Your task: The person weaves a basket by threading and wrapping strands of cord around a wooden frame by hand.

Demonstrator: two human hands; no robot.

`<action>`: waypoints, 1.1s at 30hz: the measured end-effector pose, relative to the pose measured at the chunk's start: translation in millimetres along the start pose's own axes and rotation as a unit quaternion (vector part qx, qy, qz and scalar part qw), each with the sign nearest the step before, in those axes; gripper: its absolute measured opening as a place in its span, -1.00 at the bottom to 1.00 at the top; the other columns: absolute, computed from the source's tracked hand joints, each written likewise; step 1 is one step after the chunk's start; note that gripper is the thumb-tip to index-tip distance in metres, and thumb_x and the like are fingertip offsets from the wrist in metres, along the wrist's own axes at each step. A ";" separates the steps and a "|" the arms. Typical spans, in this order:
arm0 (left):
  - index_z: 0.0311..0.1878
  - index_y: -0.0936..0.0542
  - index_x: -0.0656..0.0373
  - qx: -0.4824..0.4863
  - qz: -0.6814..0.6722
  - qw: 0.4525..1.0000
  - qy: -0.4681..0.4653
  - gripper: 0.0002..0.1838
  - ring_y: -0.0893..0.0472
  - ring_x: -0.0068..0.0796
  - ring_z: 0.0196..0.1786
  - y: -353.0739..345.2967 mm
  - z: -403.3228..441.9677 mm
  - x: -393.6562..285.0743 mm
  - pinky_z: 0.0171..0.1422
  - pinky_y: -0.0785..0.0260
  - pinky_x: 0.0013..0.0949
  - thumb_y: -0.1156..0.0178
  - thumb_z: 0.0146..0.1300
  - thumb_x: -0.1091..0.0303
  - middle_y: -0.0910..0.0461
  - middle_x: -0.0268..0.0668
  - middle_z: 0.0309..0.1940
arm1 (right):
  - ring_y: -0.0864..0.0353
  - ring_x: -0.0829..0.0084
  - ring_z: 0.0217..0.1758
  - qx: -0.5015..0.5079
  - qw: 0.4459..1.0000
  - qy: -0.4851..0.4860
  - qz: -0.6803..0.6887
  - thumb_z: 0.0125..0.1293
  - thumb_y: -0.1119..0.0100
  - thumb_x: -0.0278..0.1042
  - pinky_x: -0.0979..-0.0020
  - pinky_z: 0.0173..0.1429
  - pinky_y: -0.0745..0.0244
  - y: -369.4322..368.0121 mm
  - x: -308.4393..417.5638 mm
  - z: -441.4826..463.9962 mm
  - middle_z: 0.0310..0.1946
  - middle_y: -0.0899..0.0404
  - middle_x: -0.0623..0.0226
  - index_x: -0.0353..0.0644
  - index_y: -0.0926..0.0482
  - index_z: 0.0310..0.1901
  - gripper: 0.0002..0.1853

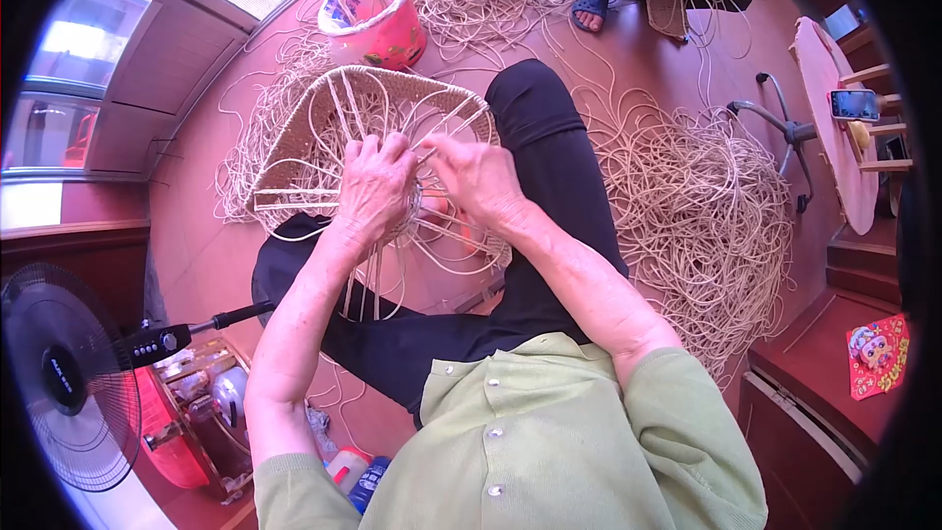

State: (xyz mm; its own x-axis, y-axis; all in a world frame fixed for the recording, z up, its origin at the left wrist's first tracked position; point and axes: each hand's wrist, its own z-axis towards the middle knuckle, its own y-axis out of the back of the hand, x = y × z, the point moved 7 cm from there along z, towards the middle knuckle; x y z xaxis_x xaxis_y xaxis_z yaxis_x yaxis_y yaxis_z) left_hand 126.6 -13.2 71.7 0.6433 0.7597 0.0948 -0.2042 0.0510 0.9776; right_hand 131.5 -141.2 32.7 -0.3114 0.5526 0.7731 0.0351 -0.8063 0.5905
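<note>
A half-woven basket of pale cord lies across my lap, its woven wall curving round the far and left sides. Loops and paired strands cross its open middle. My left hand rests over the centre of the strands, fingers curled around cord. Just to its right, my right hand pinches a strand between thumb and forefinger near the left fingertips. Something orange-red shows beneath the strands under my right hand; its shape is unclear.
Heaps of loose cord cover the floor at right and beyond the basket. A pink bucket stands behind it. Another person's sandalled foot is at the top. A black fan stands left, a round wooden table right.
</note>
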 end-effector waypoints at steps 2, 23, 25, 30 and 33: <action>0.07 -0.62 0.07 -0.014 -0.052 0.999 0.005 -0.69 -0.59 -0.19 0.03 5.8 -3.7 2.3 0.17 -0.31 -0.08 -0.21 0.25 0.48 -0.60 -0.28 -0.02 | -0.78 0.01 -0.32 0.065 0.995 0.007 -0.074 0.44 -0.17 -0.22 0.00 -0.25 -0.62 -13.8 6.6 -1.3 -0.48 -0.71 0.03 0.00 -0.63 -0.03 -0.83; 0.41 -0.39 0.10 0.006 -0.193 0.975 0.109 -0.23 -0.61 -0.17 0.13 6.8 -4.5 20.0 0.33 -0.28 -0.08 -0.10 0.03 0.71 -0.65 -0.24 -0.03 | -0.73 -0.03 -0.40 0.050 0.988 -0.059 0.130 0.40 -0.20 -0.35 0.08 -0.26 -0.63 -21.7 -0.6 -6.9 -0.44 -0.71 -0.02 -0.08 -0.68 0.15 -0.68; 0.40 -0.40 0.11 0.013 -0.189 0.975 0.116 -0.25 -0.61 -0.16 0.13 4.0 -5.2 19.0 0.34 -0.27 -0.07 -0.10 0.02 0.70 -0.65 -0.24 -0.05 | -0.74 -0.01 -0.40 0.043 0.994 -0.016 0.099 0.42 -0.18 -0.34 0.10 -0.26 -0.63 -22.4 3.4 -7.1 -0.45 -0.70 -0.01 -0.08 -0.68 0.15 -0.69; 0.33 -0.44 0.18 -0.033 -0.160 0.982 0.093 -0.34 -0.61 -0.14 0.08 16.0 -10.8 3.2 0.32 -0.27 -0.03 -0.13 0.05 0.64 -0.66 -0.26 -0.09 | -0.77 0.10 -0.37 0.088 0.985 -0.021 0.147 0.43 -0.18 -0.30 0.15 -0.23 -0.64 -12.2 4.6 -8.1 -0.45 -0.71 0.01 -0.11 -0.68 0.11 -0.72; 0.29 -0.50 0.20 -0.151 -0.115 0.973 0.130 -0.40 -0.60 -0.08 0.20 37.7 -32.9 -1.8 0.45 -0.24 0.04 -0.12 0.08 0.63 -0.65 -0.13 0.05 | -0.81 0.18 -0.34 0.068 0.990 -0.014 0.122 0.43 -0.18 -0.33 0.21 -0.21 -0.65 -12.0 4.0 -6.3 -0.48 -0.71 0.07 -0.16 -0.65 0.11 -0.73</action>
State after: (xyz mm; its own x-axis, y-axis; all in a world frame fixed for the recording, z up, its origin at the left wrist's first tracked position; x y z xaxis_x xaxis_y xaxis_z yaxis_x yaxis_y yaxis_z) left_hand 93.5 8.7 102.2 0.4980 0.8414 -0.2096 -0.3093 0.3982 0.8636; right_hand 123.9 -130.6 27.3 -0.2522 0.3515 0.9016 0.2342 -0.8818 0.4093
